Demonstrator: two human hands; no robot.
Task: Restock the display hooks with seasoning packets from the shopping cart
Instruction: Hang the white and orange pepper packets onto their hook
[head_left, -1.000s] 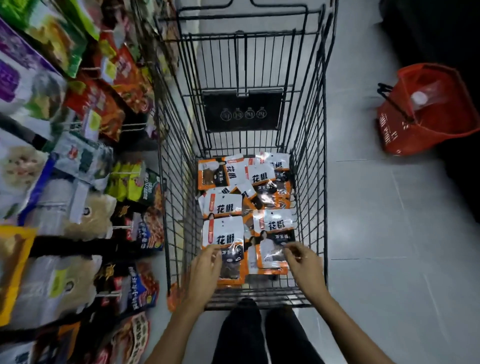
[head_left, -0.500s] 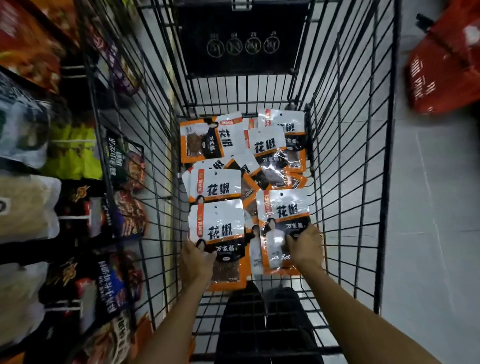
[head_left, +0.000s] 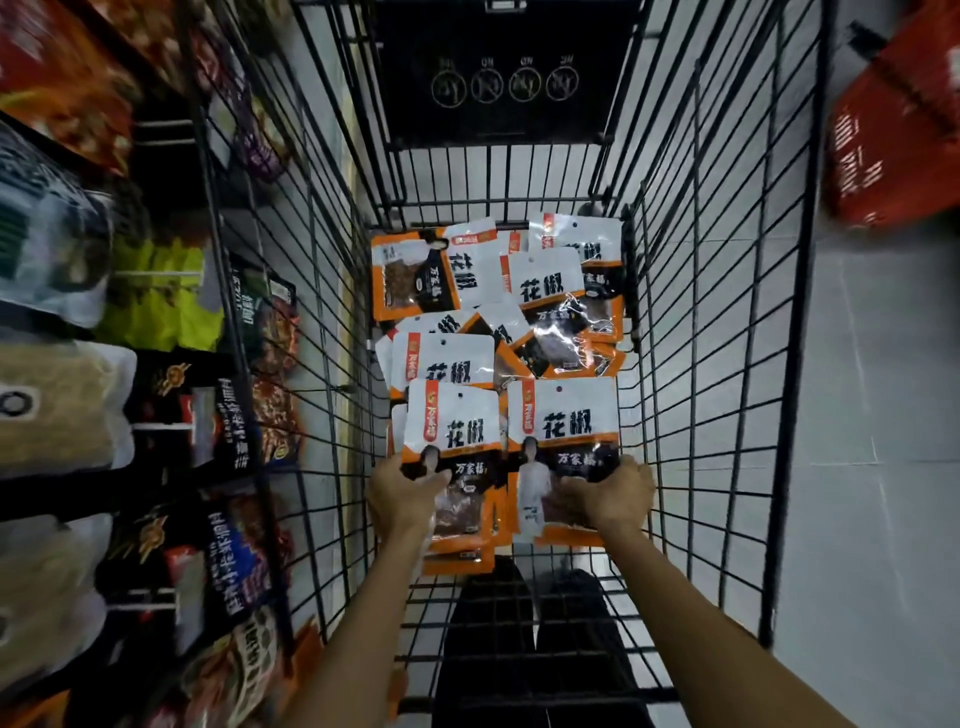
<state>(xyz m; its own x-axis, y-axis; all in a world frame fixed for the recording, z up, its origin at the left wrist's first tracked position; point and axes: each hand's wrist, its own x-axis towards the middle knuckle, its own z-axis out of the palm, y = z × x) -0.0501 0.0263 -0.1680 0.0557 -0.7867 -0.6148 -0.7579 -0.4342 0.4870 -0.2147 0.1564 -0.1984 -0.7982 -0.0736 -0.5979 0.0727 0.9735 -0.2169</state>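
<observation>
Both my arms reach down into the black wire shopping cart (head_left: 691, 322). On its floor lies a pile of several white-and-orange seasoning packets (head_left: 540, 291) with black characters. My left hand (head_left: 408, 493) grips the lower part of a near-left seasoning packet (head_left: 457, 421), thumb on its front. Beside it, my right hand (head_left: 610, 496) grips the lower right part of a near-right seasoning packet (head_left: 566, 415). Both packets are tilted up toward me, above the others.
Display hooks with hanging bagged goods (head_left: 208, 415) line the left side, close to the cart's left wall. A red shopping basket (head_left: 893, 135) stands on the grey tiled floor at the upper right. My dark trousers (head_left: 524, 649) show through the cart's near end.
My head has moved closer over the cart. Both hands went from touching the near packets to gripping them, and the two packets have lifted slightly off the pile.
</observation>
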